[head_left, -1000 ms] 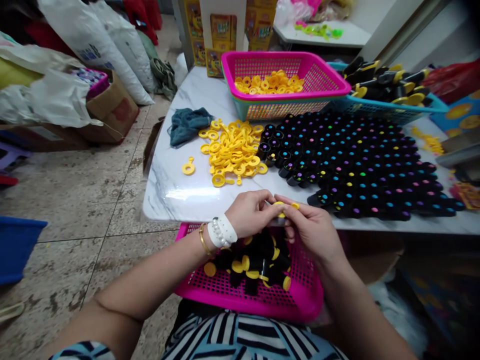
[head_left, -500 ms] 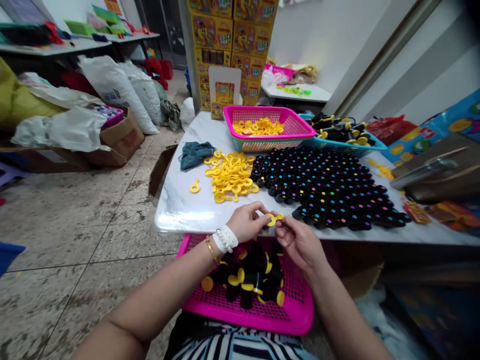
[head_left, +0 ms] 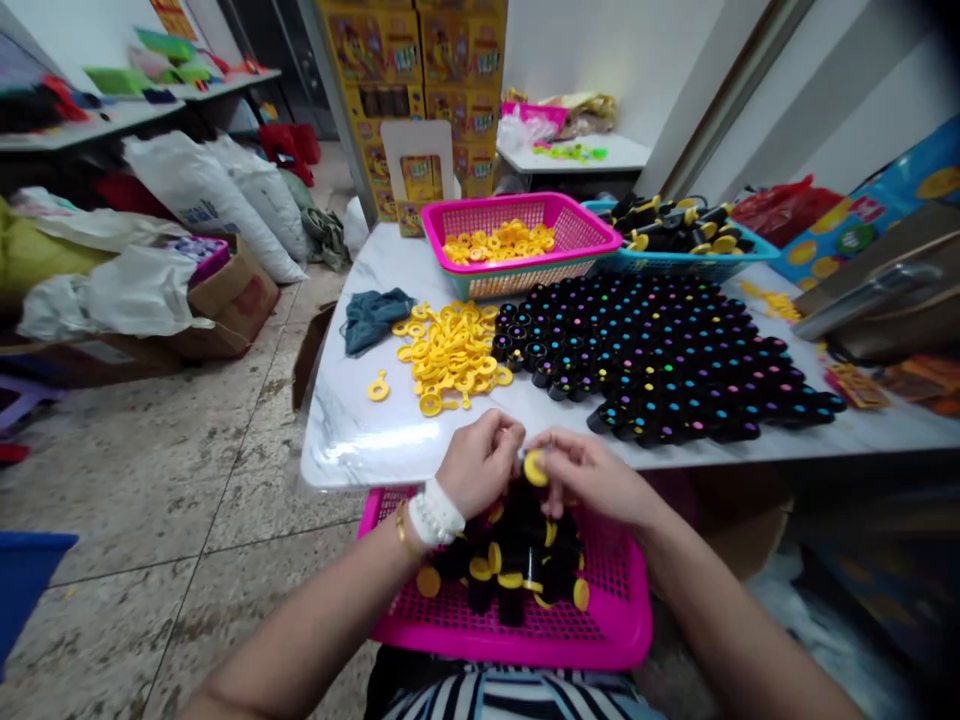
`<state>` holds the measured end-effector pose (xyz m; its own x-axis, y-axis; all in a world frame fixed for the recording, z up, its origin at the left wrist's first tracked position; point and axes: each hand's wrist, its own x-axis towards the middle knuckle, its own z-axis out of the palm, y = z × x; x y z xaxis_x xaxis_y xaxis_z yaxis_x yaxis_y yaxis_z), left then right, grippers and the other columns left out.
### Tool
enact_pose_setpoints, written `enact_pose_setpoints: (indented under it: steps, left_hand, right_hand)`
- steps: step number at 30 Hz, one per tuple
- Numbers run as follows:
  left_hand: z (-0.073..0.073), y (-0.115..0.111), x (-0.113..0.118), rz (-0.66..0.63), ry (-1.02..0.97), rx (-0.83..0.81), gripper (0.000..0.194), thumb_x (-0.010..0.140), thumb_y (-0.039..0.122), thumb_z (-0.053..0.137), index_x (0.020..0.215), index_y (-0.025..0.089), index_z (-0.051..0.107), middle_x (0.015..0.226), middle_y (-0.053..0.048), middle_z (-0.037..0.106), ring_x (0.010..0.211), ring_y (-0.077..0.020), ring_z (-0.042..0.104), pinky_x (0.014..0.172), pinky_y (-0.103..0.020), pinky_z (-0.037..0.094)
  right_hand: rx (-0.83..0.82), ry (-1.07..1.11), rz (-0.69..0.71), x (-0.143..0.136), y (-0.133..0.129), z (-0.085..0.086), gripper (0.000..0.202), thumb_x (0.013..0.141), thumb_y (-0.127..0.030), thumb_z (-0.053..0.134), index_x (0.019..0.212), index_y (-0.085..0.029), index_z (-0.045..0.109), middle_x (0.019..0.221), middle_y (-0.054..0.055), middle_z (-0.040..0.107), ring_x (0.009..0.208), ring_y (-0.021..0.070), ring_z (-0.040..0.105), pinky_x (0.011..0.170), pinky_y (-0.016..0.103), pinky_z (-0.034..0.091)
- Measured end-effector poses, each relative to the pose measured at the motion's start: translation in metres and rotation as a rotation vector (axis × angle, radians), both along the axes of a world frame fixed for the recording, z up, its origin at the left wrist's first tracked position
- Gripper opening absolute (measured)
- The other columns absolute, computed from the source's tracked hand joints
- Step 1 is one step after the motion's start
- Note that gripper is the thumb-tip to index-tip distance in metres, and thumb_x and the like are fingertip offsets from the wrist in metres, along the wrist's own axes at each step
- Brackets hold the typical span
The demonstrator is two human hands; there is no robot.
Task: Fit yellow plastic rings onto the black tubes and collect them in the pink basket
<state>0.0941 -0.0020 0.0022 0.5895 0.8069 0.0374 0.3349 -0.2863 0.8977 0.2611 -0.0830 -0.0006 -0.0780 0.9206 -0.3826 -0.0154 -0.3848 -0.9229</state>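
Head view: the right hand [head_left: 596,478] pinches a yellow cap [head_left: 535,467] between its fingers, above the near pink basket [head_left: 611,620], perhaps so that anything dropped lands inside. The left hand [head_left: 476,463], just left of it, has curled fingers (what they grip, if anything, is hidden). Beyond, on the table [head_left: 360,445], loose yellow rings [head_left: 454,350] lie left and black tubes [head_left: 675,360] right, both presumably within easy reach.

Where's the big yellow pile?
In the head view, just left of centre, the yellow pile lies on the table between the dark cloth and black tubes.
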Motion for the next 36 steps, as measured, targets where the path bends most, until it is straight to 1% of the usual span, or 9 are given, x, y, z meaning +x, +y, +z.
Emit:
enact_pose_setpoints:
  steps: [4, 7, 11, 15, 17, 20, 26, 31, 36]
  left_hand:
    - [0.004, 0.023, -0.041, 0.346, 0.278, 0.607, 0.037, 0.083, 0.045, 0.063, 0.107, 0.017, 0.060, 0.082, -0.005, 0.063, 0.070, -0.0164, 0.059, 0.063, -0.028, 0.047]
    - [-0.002, 0.040, -0.054, 0.330, 0.559, 0.782, 0.029, 0.082, 0.039, 0.065, 0.100, 0.016, 0.064, 0.093, -0.010, 0.062, 0.082, -0.0227, 0.059, 0.065, -0.032, 0.049]
    - [-0.008, 0.030, -0.037, 0.103, 0.524, 0.798, 0.019, 0.091, 0.029, 0.054, 0.086, 0.014, 0.064, 0.081, -0.007, 0.062, 0.076, -0.0194, 0.060, 0.068, -0.031, 0.051]
    - [-0.005, 0.003, -0.004, -0.027, 0.265, 0.772, 0.051, 0.091, 0.031, 0.057, 0.136, 0.011, 0.043, 0.084, -0.006, 0.066, 0.071, -0.0159, 0.062, 0.065, -0.026, 0.051]
    - [-0.002, -0.004, 0.014, -0.112, 0.161, 0.642, 0.073, 0.090, 0.034, 0.058, 0.148, 0.011, 0.021, 0.072, -0.001, 0.066, 0.060, -0.0138, 0.061, 0.057, -0.022, 0.048]
    - [0.001, -0.007, 0.041, -0.259, 0.082, 0.448, 0.070, 0.096, 0.033, 0.047, 0.151, 0.011, 0.009, 0.062, 0.003, 0.064, 0.052, -0.0123, 0.060, 0.052, -0.019, 0.045]
    - [0.000, -0.008, 0.082, -0.318, 0.305, 0.609, 0.055, 0.098, 0.042, 0.038, 0.144, 0.014, 0.033, 0.061, -0.003, 0.066, 0.054, -0.0189, 0.065, 0.050, -0.024, 0.047]
    - [-0.010, -0.008, 0.100, -0.275, 0.329, 0.599, 0.045, 0.099, 0.041, 0.036, 0.133, 0.013, 0.044, 0.065, -0.005, 0.068, 0.057, -0.0187, 0.066, 0.052, -0.024, 0.047]
    - [-0.013, -0.005, 0.104, -0.206, 0.264, 0.537, 0.045, 0.097, 0.042, 0.040, 0.131, 0.013, 0.043, 0.069, -0.005, 0.069, 0.059, -0.0169, 0.065, 0.054, -0.023, 0.046]
  right_hand:
    - [0.028, -0.042, 0.091, -0.003, -0.029, -0.002, 0.024, 0.086, -0.035, 0.062, 0.103, -0.020, 0.056, 0.061, -0.009, 0.051, 0.041, 0.0062, 0.055, 0.040, 0.015, 0.039]
    - [0.093, -0.102, 0.035, -0.005, -0.036, -0.001, 0.023, 0.087, -0.036, 0.060, 0.103, -0.019, 0.058, 0.064, -0.009, 0.049, 0.037, 0.0031, 0.047, 0.036, 0.014, 0.032]
    - [0.229, -0.255, -0.196, -0.005, -0.028, -0.007, 0.022, 0.090, -0.037, 0.058, 0.099, -0.018, 0.061, 0.063, -0.006, 0.048, 0.044, 0.0055, 0.047, 0.040, 0.017, 0.036]
    - [0.418, -0.421, -0.430, -0.005, -0.025, -0.016, 0.031, 0.089, -0.030, 0.058, 0.120, -0.023, 0.058, 0.098, 0.004, 0.061, 0.062, 0.0098, 0.057, 0.052, 0.021, 0.048]
    - [0.468, -0.411, -0.385, -0.004, -0.028, -0.014, 0.038, 0.090, -0.026, 0.056, 0.128, -0.027, 0.055, 0.117, 0.008, 0.058, 0.073, 0.0123, 0.061, 0.057, 0.022, 0.051]
    - [0.450, -0.351, -0.253, 0.003, -0.034, -0.008, 0.034, 0.090, -0.023, 0.056, 0.124, -0.025, 0.060, 0.113, 0.007, 0.061, 0.073, 0.0129, 0.060, 0.056, 0.022, 0.050]
    - [0.352, -0.221, -0.506, 0.015, -0.041, -0.015, 0.012, 0.084, -0.020, 0.062, 0.095, -0.021, 0.063, 0.079, -0.001, 0.062, 0.065, 0.0124, 0.058, 0.057, 0.021, 0.050]
    - [0.274, 0.089, -0.625, 0.014, -0.038, -0.020, 0.023, 0.078, -0.025, 0.071, 0.097, -0.021, 0.059, 0.083, -0.001, 0.064, 0.063, 0.0121, 0.061, 0.055, 0.023, 0.055]
    - [0.215, 0.090, -0.755, 0.020, -0.051, -0.029, 0.027, 0.076, -0.032, 0.076, 0.096, -0.020, 0.061, 0.070, -0.002, 0.064, 0.051, 0.0117, 0.062, 0.047, 0.024, 0.056]
